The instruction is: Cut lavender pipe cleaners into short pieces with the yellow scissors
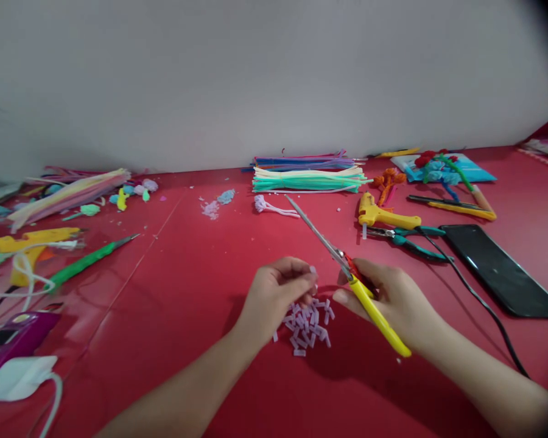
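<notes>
My left hand (281, 292) is closed in a pinch, with the tip of a small lilac piece (313, 271) showing at its fingertips. Just below those fingers lies a loose pile of short cut lilac pieces (307, 325) on the red table. Scissors (322, 237) with one yellow and one red handle are in my right hand (388, 295). Their blades look closed and point up and to the left, while the yellow handle stands out below the hand. Farther back rests a lilac pipe-cleaner piece (276, 208) with a bunched head and thin stems.
Bundles of coloured pipe cleaners (308, 179) lie by the wall. On the right are a yellow glue gun (388, 216), teal-handled pliers (411, 240), a black phone (502, 267) and a cable. The left holds another glue gun (31, 246), a green pen-like tool (89, 261) and white cords.
</notes>
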{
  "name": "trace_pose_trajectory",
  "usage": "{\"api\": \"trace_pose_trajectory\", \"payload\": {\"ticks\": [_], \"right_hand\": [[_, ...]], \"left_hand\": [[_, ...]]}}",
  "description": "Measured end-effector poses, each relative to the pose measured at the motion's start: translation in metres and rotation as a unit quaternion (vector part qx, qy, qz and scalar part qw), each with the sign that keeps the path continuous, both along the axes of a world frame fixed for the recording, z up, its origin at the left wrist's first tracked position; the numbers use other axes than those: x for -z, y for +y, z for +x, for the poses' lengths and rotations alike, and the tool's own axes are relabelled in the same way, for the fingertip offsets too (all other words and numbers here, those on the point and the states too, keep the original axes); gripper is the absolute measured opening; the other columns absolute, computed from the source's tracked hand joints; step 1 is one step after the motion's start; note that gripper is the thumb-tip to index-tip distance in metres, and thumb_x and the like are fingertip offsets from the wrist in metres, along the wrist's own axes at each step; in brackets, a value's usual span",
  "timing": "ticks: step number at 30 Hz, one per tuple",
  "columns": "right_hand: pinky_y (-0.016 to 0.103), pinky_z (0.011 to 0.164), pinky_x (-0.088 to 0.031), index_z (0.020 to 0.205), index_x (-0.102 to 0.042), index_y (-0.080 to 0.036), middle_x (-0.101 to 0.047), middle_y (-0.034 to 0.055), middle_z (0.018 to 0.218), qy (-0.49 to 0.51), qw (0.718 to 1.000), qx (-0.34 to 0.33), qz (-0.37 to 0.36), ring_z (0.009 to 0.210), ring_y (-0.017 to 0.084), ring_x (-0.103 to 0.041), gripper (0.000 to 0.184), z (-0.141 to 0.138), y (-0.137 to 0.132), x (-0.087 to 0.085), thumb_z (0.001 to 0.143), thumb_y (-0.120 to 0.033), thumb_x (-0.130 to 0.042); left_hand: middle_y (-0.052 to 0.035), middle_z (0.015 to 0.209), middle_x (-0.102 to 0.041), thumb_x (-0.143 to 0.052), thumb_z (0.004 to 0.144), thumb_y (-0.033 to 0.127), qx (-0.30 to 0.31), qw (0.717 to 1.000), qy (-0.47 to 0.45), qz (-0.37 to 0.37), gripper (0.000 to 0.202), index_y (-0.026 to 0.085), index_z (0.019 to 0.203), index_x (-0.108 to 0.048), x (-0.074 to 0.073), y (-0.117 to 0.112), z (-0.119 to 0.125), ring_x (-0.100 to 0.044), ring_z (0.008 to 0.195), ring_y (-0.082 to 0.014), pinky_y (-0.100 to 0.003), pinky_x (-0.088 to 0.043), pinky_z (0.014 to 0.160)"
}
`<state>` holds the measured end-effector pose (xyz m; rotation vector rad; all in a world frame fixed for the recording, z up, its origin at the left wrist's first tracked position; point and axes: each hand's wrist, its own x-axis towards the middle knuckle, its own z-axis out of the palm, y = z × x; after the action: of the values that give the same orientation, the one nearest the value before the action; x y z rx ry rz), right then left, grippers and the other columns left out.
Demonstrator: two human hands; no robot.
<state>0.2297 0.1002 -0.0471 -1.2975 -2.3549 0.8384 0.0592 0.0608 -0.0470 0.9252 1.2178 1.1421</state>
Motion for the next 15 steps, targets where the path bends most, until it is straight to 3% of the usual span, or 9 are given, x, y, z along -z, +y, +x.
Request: {"api": "trace_pose_trajectory", "payload": {"ticks": [6,15], "right_hand": [[0.021,0.042,-0.019,0.074,-0.039,-0.019,-0.047,-0.0019,0.051,-0.132,0.981,-0.012,0.143,0.043,0.012,-0.044,0.027,0.003,0.004,0.000,0.070,-0.046,-0.043],[0.023,0.042,-0.015,0.074,-0.041,-0.018,-0.050,-0.0001,0.049,-0.188,0.956,-0.052,0.219,0.042,0.014,-0.048,0.029,0.001,0.002,0.013,0.074,-0.047,-0.037]], "left_hand": [[0.0002,0.065,-0.052,-0.052,0.071,0.020,-0.110,0.988,-0.086,0.069,0.007,0.015,0.075,-0.050,-0.011,0.005,-0.017,-0.050,0.057,-0.0080,-0.020,-0.041,0.053],[-0.0004,0.064,-0.054,-0.053,0.069,0.020,-0.163,0.976,-0.105,0.102,0.007,0.014,0.072,-0.055,-0.016,0.004,-0.016,-0.051,0.054,-0.0087,-0.021,-0.043,0.049]]}}
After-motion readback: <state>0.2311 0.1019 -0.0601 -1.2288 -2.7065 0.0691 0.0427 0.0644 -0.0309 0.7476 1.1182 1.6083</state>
